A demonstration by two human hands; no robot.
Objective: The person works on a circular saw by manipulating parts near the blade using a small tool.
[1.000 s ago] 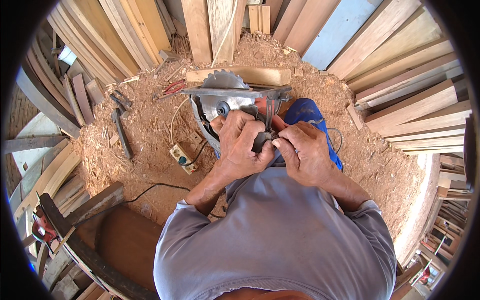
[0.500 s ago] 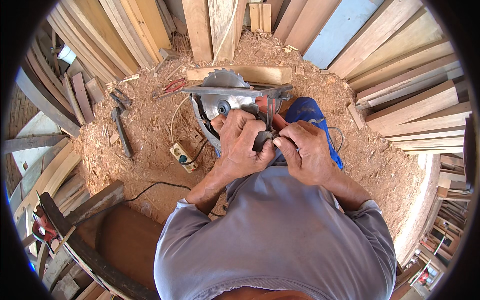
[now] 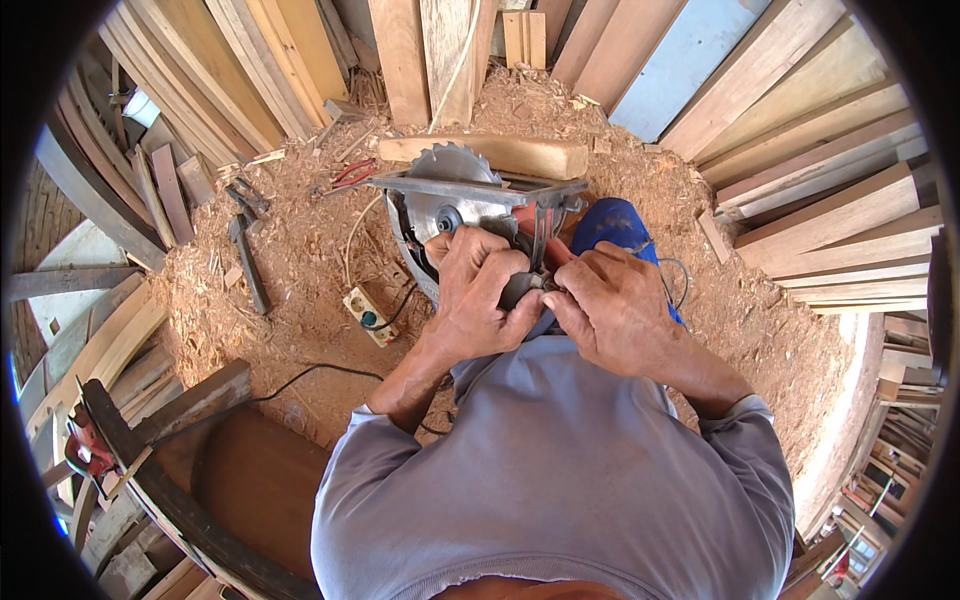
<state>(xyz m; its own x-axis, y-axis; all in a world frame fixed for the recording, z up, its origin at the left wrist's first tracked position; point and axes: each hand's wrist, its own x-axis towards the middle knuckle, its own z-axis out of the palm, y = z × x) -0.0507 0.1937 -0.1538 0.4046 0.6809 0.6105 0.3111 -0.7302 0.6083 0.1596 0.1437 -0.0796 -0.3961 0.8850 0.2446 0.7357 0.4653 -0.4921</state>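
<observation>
A circular saw (image 3: 480, 205) rests in front of me with its base plate turned upward and its toothed blade (image 3: 452, 165) sticking up past the plate. My left hand (image 3: 475, 290) is closed around part of the saw's dark body, beside the blade guard. On the near side of the saw, my right hand (image 3: 610, 305) pinches with thumb and fingers at a small part next to the left thumb. That small part is mostly covered by the fingers, so I cannot make out what it is. The two hands almost touch.
A wooden block (image 3: 490, 155) lies behind the saw. Left of it are red-handled pliers (image 3: 355, 172), a hammer (image 3: 247, 265) and a power strip (image 3: 370, 316) with a plug and cord. A red power tool (image 3: 90, 445) sits at the far left. Stacked planks (image 3: 820, 165) surround the sawdust-covered floor.
My right hand has shifted slightly, its fingers still pinched at the same small part. The left hand keeps its hold on the saw. The whole view has moved slightly.
</observation>
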